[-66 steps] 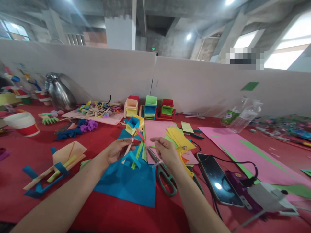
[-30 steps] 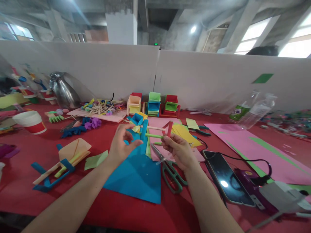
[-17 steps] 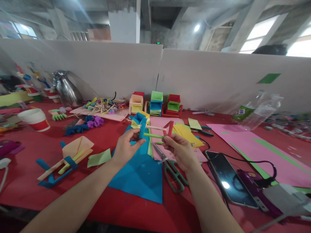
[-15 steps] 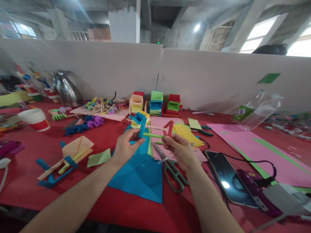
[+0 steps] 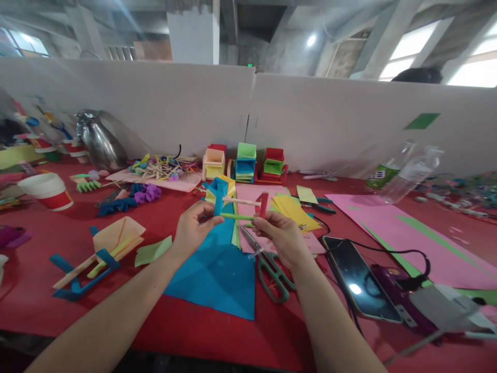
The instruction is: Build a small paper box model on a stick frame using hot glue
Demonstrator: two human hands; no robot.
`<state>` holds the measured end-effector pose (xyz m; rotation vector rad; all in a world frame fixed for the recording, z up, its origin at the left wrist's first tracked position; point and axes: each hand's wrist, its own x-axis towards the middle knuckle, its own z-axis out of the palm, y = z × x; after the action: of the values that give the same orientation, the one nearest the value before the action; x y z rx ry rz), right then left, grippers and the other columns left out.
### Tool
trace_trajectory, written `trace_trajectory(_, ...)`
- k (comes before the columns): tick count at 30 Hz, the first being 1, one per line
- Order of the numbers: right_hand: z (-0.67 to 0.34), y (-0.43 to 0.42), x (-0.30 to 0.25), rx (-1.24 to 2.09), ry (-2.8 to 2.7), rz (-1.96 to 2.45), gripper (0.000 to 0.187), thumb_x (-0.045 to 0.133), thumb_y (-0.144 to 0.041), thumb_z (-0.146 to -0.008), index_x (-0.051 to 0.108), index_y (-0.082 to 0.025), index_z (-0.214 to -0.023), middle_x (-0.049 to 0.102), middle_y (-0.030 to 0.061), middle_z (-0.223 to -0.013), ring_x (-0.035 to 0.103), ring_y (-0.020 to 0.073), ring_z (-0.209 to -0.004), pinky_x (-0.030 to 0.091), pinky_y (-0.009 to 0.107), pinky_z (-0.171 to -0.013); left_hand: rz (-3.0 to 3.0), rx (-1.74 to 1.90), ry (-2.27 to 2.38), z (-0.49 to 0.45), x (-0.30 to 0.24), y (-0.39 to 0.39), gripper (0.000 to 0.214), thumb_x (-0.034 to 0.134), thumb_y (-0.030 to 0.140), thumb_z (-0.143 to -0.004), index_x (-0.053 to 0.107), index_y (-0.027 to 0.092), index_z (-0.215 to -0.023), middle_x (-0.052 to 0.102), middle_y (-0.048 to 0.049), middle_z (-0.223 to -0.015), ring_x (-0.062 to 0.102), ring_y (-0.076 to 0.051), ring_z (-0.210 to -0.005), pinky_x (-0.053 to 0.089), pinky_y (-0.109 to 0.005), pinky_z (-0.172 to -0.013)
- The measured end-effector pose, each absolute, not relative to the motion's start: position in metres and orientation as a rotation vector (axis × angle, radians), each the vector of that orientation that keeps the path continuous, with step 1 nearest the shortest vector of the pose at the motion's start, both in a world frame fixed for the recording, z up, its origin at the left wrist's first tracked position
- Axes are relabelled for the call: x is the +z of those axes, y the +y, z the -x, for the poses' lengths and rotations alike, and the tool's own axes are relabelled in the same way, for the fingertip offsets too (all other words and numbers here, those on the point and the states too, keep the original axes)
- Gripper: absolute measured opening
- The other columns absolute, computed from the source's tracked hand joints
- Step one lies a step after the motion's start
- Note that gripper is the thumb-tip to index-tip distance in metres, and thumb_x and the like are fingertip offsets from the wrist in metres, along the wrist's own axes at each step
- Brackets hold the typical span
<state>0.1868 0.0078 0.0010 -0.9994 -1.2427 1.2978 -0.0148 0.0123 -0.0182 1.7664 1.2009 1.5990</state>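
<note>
Between my two hands is a small paper frame (image 5: 241,217), raised over the table. Its blue folded end piece (image 5: 218,199) is pinched by my left hand (image 5: 196,228). At the other end, my right hand (image 5: 280,230) grips the red folded piece (image 5: 263,204). A pale pink paper stick and a green one run across between the two ends. Behind my left fingers sits a blue and yellow folded paper box (image 5: 229,185). Below lie a blue paper sheet (image 5: 217,285) and green-handled scissors (image 5: 274,272), near my right wrist.
A paper frame with a peach piece (image 5: 89,261) lies at left. Several folded paper box stacks (image 5: 245,165) stand by the white partition. To the right are a phone (image 5: 361,280), a glue gun (image 5: 404,290), pink sheets (image 5: 419,238) and bottles (image 5: 411,178). A metal jug (image 5: 99,140) stands back left.
The view has turned slightly to the right, so everything sits a little further left. Both hands keep hold of the paper frame in much the same pose.
</note>
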Motion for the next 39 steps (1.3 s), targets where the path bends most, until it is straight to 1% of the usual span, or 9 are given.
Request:
trace_trajectory(6, -0.187, 0.007, 0.002, 1.332, -1.177, 0.999, 0.022, 0.072, -0.033, -0.061, 0.064, -0.015, -0.071, 0.064, -0.0009, -0.063, 0.054, 0.0068, -0.055, 0.045, 0.022, -0.058, -1.608, 1.506, 1.166, 0.015, -0.02, 0.013, 0.021, 0.066, 0.033, -0.067, 0.058, 0.016, -0.075, 0.057, 0.0006, -0.068, 0.052, -0.011, -0.061, 0.041, -0.022, -0.055)
trace_trajectory(11, -0.188, 0.009, 0.002, 1.337, -1.17, 0.981, 0.023, 0.073, -0.033, -0.059, 0.064, -0.014, -0.067, 0.062, -0.0017, -0.058, 0.054, 0.0065, -0.052, 0.045, 0.021, -0.057, -1.545, 1.453, 1.177, 0.013, -0.026, 0.016, 0.022, 0.067, 0.032, -0.064, 0.052, 0.016, -0.068, 0.047, 0.0058, -0.053, 0.044, -0.008, -0.049, 0.032, -0.019, -0.045)
trace_trajectory(17, -0.18, 0.011, -0.014, 1.43, -1.127, 1.023, 0.027, 0.075, -0.036, -0.056, 0.062, -0.013, -0.064, 0.061, -0.0021, -0.055, 0.053, 0.0063, -0.049, 0.045, 0.02, -0.054, -1.597, 1.111, 1.122, 0.032, -0.029, 0.027, 0.024, 0.066, 0.035, -0.064, 0.05, 0.016, -0.068, 0.053, 0.0038, -0.059, 0.049, -0.009, -0.053, 0.038, -0.021, -0.051)
trace_trajectory(23, -0.166, 0.006, -0.03, 1.517, -1.352, 1.169, 0.024, 0.07, -0.032, -0.061, 0.059, -0.013, -0.07, 0.061, -0.0016, -0.055, 0.056, 0.0084, -0.05, 0.044, 0.02, -0.051, -1.778, 0.777, 1.23, 0.064, -0.02, 0.029, 0.024, 0.071, 0.033, -0.054, 0.056, 0.016, -0.062, 0.056, 0.0029, -0.058, 0.052, -0.012, -0.055, 0.038, -0.022, -0.051)
trace_trajectory(28, -0.163, 0.004, -0.033, 1.318, -1.7, 1.334, 0.009, 0.058, -0.024, -0.072, 0.058, -0.015, -0.073, 0.054, -0.0044, -0.052, 0.053, 0.0097, -0.047, 0.04, 0.02, -0.045, -1.871, 0.711, 1.322, 0.066, -0.032, 0.015, 0.023, 0.068, 0.035, -0.057, 0.058, 0.016, -0.064, 0.056, 0.0016, -0.062, 0.051, -0.014, -0.057, 0.037, -0.023, -0.05)
trace_trajectory(30, -0.163, 0.002, -0.031, 1.087, -1.9, 1.423, 0.008, 0.059, -0.023, -0.072, 0.06, -0.016, -0.069, 0.055, -0.0025, -0.057, 0.054, 0.0116, -0.053, 0.04, 0.022, -0.05, -1.919, 0.7, 1.349, 0.067, -0.039, 0.007, 0.022, 0.066, 0.036, -0.06, 0.059, 0.016, -0.067, 0.056, 0.001, -0.067, 0.051, -0.014, -0.06, 0.037, -0.023, -0.053)
trace_trajectory(34, -0.162, -0.003, -0.027, 0.603, -2.225, 1.472, 0.008, 0.068, -0.024, -0.065, 0.066, -0.016, -0.065, 0.061, 0.0049, -0.084, 0.056, 0.0174, -0.08, 0.041, 0.026, -0.07, -2.027, 0.636, 1.39, 0.073, -0.046, -0.005, 0.022, 0.063, 0.037, -0.063, 0.057, 0.016, -0.066, 0.053, 0.0013, -0.071, 0.05, -0.014, -0.063, 0.035, -0.024, -0.056)
trace_trajectory(36, -0.161, -0.005, -0.024, 0.568, -2.325, 1.443, 0.007, 0.067, -0.023, -0.067, 0.067, -0.016, -0.067, 0.061, 0.0058, -0.085, 0.056, 0.0174, -0.082, 0.04, 0.026, -0.072, -2.032, 0.612, 1.418, 0.076, -0.046, -0.008, 0.023, 0.063, 0.038, -0.063, 0.054, 0.017, -0.063, 0.051, 0.0022, -0.069, 0.049, -0.014, -0.062, 0.034, -0.023, -0.054)
trace_trajectory(39, -0.16, -0.007, -0.021, 0.587, -2.398, 1.461, 0.007, 0.064, -0.021, -0.071, 0.067, -0.016, -0.067, 0.063, 0.0039, -0.076, 0.056, 0.0157, -0.072, 0.039, 0.024, -0.064, -1.997, 0.567, 1.392, 0.079, -0.046, -0.007, 0.026, 0.063, 0.039, -0.063, 0.05, 0.017, -0.06, 0.048, 0.0032, -0.063, 0.047, -0.013, -0.059, 0.032, -0.022, -0.051)
